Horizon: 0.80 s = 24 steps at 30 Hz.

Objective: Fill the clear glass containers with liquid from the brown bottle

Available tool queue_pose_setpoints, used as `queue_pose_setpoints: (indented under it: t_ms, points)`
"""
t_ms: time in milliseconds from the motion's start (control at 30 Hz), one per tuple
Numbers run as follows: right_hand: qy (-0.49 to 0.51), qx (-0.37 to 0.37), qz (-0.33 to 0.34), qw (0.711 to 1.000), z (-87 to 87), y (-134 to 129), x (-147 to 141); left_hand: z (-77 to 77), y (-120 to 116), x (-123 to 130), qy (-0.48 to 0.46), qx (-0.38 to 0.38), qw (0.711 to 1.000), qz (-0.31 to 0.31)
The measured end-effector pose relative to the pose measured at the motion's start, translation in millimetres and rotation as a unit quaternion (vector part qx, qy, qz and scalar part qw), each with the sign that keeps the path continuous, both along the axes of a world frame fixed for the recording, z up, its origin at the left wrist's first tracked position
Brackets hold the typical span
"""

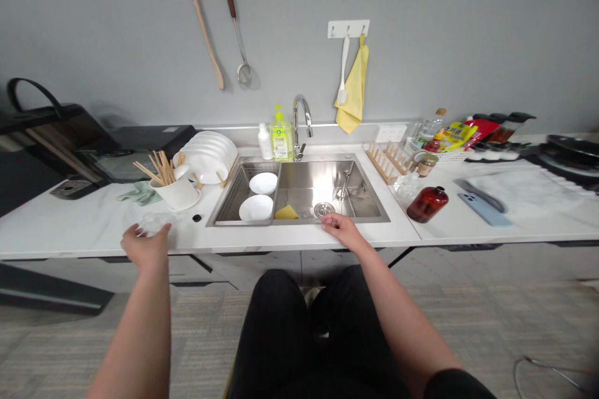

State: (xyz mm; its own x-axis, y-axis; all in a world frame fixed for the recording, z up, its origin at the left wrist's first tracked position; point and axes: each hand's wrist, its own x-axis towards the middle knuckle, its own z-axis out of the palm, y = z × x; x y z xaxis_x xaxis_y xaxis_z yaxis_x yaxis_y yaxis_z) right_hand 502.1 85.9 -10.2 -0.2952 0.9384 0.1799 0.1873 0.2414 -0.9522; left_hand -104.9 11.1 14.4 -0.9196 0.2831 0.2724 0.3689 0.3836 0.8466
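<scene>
On the left counter, my left hand (146, 248) has its thumb and fingers around a clear, see-through object (155, 222); its exact kind is hard to make out. A small black cap (197, 218) lies to the right of it. My right hand (345, 232) hovers by the front rim of the steel sink (374, 199), fingers loosely bent and nothing visible in them. Close to its fingertips is the round drain (324, 209). A yellow sponge (286, 212) lies in the sink, beside the rack (227, 199) with two white bowls (256, 207).
Behind my left hand stand a white chopstick holder (176, 194) and a row of plates (208, 156). Dish soap (281, 140) and a faucet (302, 118) rise behind the sink. To the right are a brown bottle (427, 204), a jar (427, 165) and a blue phone (485, 209).
</scene>
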Motion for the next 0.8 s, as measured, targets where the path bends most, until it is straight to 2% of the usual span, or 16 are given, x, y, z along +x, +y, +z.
queue_pose_setpoints:
  t_ms: [67, 133, 200, 267, 333, 400, 467, 533, 600, 700, 800]
  points:
    - [0.002, 0.001, 0.003, 1.0, 2.6, -2.4, 0.4, -3.1, 4.8, 0.7, -0.011, -0.013, 1.0, -0.004]
    - [0.006, 0.0, 0.001, 1.0, 4.0, -4.1, 2.0, -7.6, 2.4, 11.5, 0.0, -0.011, 1.0, -0.003]
    - [0.007, 0.0, -0.004, 1.0, 3.2, -5.1, 3.2, -13.5, -4.8, 35.0, 0.066, 0.018, 0.998, -0.001]
    - [0.005, 0.002, -0.012, 1.0, 0.4, -6.6, 2.3, -18.8, -10.8, 74.0, 0.178, 0.058, 0.982, -0.03]
    - [0.005, 0.009, -0.028, 1.0, -2.1, -9.1, -0.5, -21.3, -8.9, 128.0, 0.245, 0.09, 0.958, -0.118]
    - [0.001, 0.024, -0.058, 0.998, -0.8, -12.4, -2.5, -20.1, 3.1, 189.9, 0.266, 0.098, 0.915, -0.288]
    - [-0.02, 0.056, -0.097, 0.994, 8.6, -14.7, 0.6, -16.5, 22.6, 248.9, 0.266, 0.085, 0.853, -0.441]
    - [-0.066, 0.11, -0.139, 0.982, 28.6, -13.5, 12.8, -13.5, 44.2, 295.5, 0.253, 0.066, 0.796, -0.545]
    - [-0.141, 0.175, -0.175, 0.959, 58.0, -5.7, 36.6, -13.6, 62.6, 325.0, 0.24, 0.056, 0.763, -0.598]
    - [-0.293, 0.234, -0.196, 0.906, 109.8, 22.4, 92.4, -20.0, 79.0, 340.9, 0.226, 0.059, 0.749, -0.619]
    - [-0.468, 0.193, -0.229, 0.832, 152.5, 67.8, 159.4, -28.2, 83.7, 339.4, 0.22, 0.053, 0.751, -0.621]
